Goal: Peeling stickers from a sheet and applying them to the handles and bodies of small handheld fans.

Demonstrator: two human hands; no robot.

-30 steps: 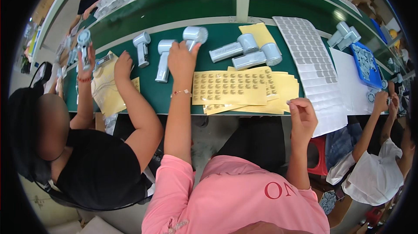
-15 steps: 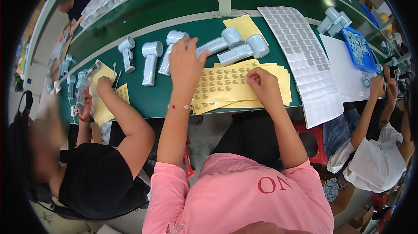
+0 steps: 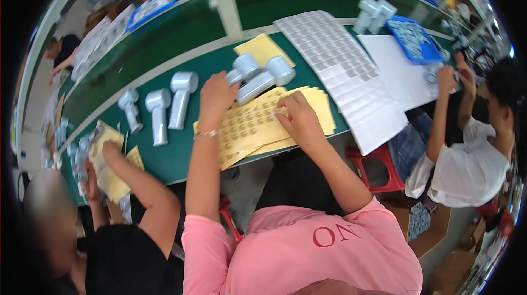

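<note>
My left hand curls over the handle end of a pale blue hammer-shaped device with a round head; its fingertips are partly hidden. A second such device lies just in front of it. Yellow sheets with rows of small printed stickers lie fanned in a stack near the table edge. Over the top sheet, my right hand pinches thumb and finger together. A tiny pale bit shows at the fingertips, too small to name.
Several more devices lie on the green table to the left. Right of the sheets is a long grey-and-white label sheet. Beyond it stands a blue tray of small parts. Co-workers sit on both sides, and a red stool stands below.
My left hand has gone from raised and spread to closing on the far device's handle. My right hand stays pinched over the sheet. The whole view has shifted and tilted.
</note>
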